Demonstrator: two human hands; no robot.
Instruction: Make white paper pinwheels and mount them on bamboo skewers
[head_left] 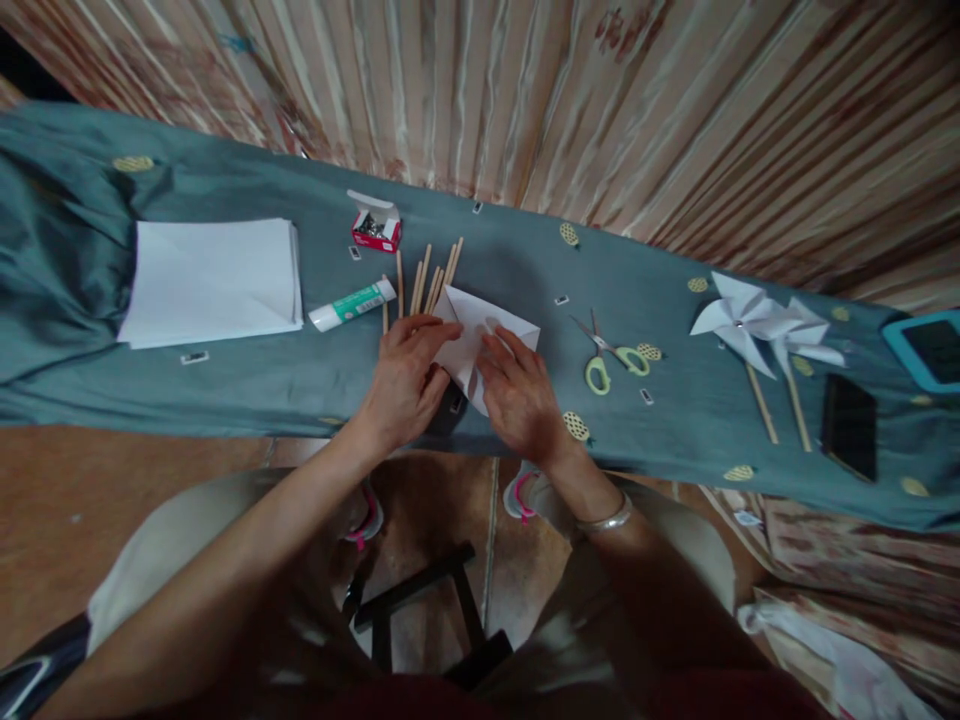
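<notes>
A square of white paper with fold lines lies turned on its corner near the table's front edge. At its left side is my left hand, closed on that edge with the index finger resting on top; part of the grip is hidden. My right hand lies over the paper's right half, its fingers stretched out and touching the surface. Several thin wooden sticks lie just behind the paper, their near ends partly covered by it and my left hand. Scissors with green handles lie spread to the right.
Left on the green tablecloth are a stack of white paper, a glue tube and a red box of small metal pieces. Paper pinwheels, a dark phone and a blue-framed device lie right. A curtain hangs behind.
</notes>
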